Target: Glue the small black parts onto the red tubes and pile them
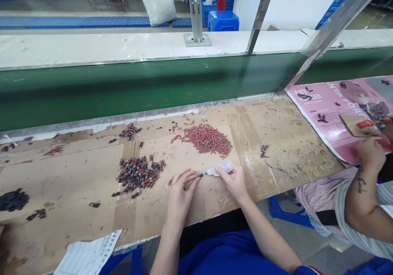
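My left hand [181,186] pinches a tiny dark part [201,175] between thumb and fingertips, just above the cardboard. My right hand [232,180] is closed round a small white squeeze bottle [221,168], whose thin teal tip points left and meets or nearly meets the part. Beyond the hands lies a pile of small red and silver pieces [208,139]. To the left of my left hand is a heap of black and red parts [139,174], with a smaller cluster [130,131] behind it.
Black parts [14,200] lie at the far left, and a printed sheet [89,254] hangs at the front edge. A green belt [123,90] runs behind the cardboard [172,123]. At right, another person's hands [371,154] work over a pink poster [325,119].
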### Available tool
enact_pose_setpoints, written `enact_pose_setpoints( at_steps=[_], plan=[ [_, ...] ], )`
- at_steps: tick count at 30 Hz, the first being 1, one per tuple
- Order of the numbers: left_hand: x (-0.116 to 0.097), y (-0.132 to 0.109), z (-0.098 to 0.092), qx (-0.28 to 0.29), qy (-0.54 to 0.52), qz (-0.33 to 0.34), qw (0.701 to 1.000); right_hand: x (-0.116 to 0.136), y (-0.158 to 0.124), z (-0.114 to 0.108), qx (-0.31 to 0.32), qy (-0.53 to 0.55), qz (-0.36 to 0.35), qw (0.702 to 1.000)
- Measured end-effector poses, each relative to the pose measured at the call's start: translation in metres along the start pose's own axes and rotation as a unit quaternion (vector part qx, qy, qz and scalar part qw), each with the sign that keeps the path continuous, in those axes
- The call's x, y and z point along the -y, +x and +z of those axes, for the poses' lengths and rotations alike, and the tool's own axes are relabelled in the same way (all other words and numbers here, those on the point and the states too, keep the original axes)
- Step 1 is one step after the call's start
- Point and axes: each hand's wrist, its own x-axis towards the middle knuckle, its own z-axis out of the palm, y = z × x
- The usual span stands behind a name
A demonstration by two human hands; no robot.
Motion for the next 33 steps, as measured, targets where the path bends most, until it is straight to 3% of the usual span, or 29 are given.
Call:
enact_pose_setpoints(
  at_steps=[5,12,17,24,26,29,33],
  plan=[
    [0.0,0.0,0.001,-0.006,-0.005,-0.004,1.0,0.0,0.0,-0.002,-0.012,-0.006,-0.006,1.0],
    [0.004,0.001,0.003,-0.011,-0.017,0.0,1.0,0.002,0.0,0.0,0.018,-0.009,0.004,1.0],
    [0.007,0.0,0.007,-0.023,-0.006,0.009,1.0,0.002,0.001,0.0,-0.002,-0.033,-0.006,0.999],
    [0.011,0.0,0.006,-0.03,0.018,0.07,0.997,0.003,-0.005,-0.019,0.006,-0.1,0.006,0.995],
    [0.011,0.001,0.003,-0.032,0.014,0.094,0.995,0.007,-0.012,-0.025,-0.019,-0.194,0.02,0.981],
    [0.009,0.002,-0.003,-0.025,-0.001,0.117,0.993,0.019,-0.018,-0.033,-0.062,-0.385,0.014,0.921],
    [0.003,0.001,-0.008,-0.029,-0.025,0.128,0.991,0.034,-0.003,-0.04,-0.094,-0.511,-0.137,0.843]
  ],
)
